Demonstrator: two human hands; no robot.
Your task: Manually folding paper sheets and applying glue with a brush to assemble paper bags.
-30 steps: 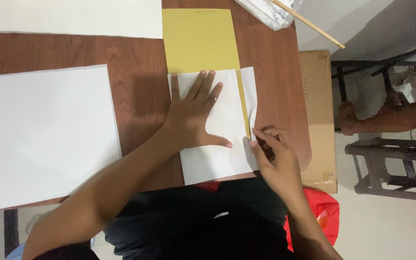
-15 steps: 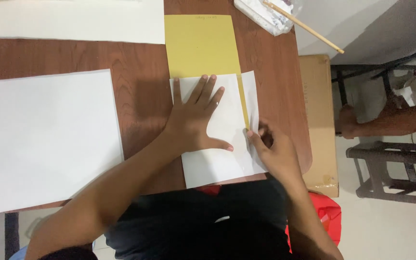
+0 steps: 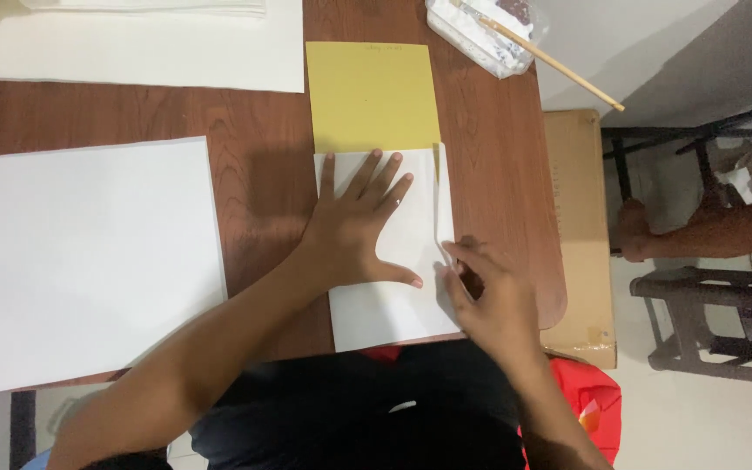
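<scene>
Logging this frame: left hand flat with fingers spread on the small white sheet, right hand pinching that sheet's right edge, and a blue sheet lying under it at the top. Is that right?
One detail is wrong: the sheet under the small white sheet is yellow, not blue, as the head view shows. The left hand does lie flat with fingers spread on it, and the right hand is at its right edge.

I see even, moderate indoor light from above; my left hand throws a soft shadow leftward onto the brown wooden table; edges look perhaps slightly soft.
</scene>
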